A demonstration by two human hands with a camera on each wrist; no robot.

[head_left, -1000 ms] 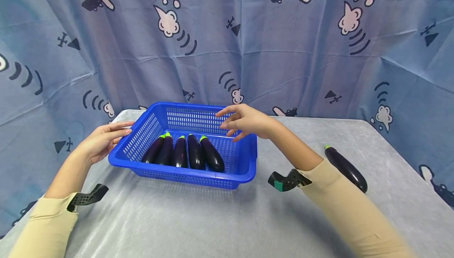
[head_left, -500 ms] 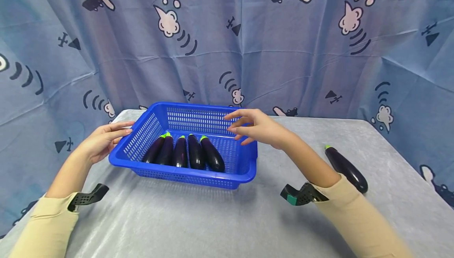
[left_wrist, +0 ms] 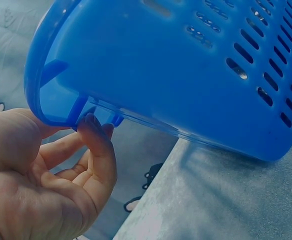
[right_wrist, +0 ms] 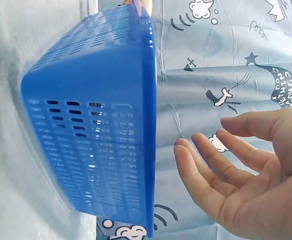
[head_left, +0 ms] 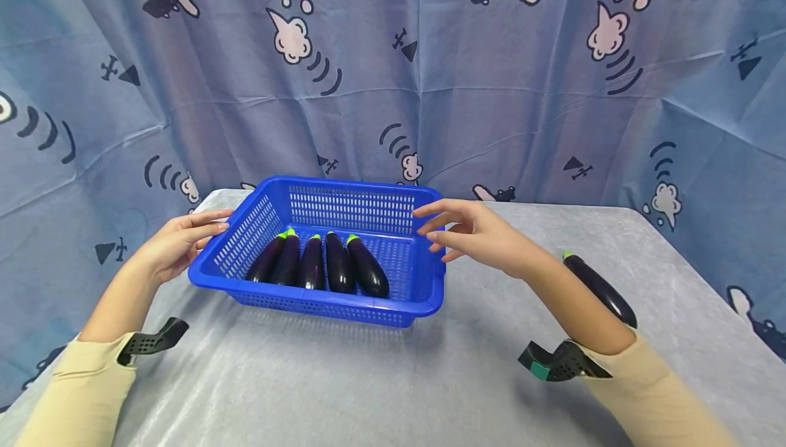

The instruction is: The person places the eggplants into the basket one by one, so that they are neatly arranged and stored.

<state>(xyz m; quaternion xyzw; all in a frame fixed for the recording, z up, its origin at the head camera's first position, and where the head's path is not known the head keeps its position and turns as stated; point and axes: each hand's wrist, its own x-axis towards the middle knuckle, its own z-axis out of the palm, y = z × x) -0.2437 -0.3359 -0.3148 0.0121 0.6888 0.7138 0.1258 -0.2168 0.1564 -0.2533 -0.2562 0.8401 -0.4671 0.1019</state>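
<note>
A blue slotted basket stands on the grey table and holds several dark purple eggplants side by side, green stems pointing away from me. My left hand is at the basket's left rim. In the left wrist view its fingers curl under the lip of the basket. My right hand hovers just off the right rim with fingers spread and holds nothing. The right wrist view shows this hand apart from the basket wall. One more eggplant lies on the table behind my right forearm.
The grey cloth-covered table ends close behind the basket and at the right. A blue patterned curtain hangs all around. Black camera mounts sit on both wrists.
My right hand has drawn back to the right, from above the basket's inside to outside its right rim. The left hand, the basket and the eggplants have not moved.
</note>
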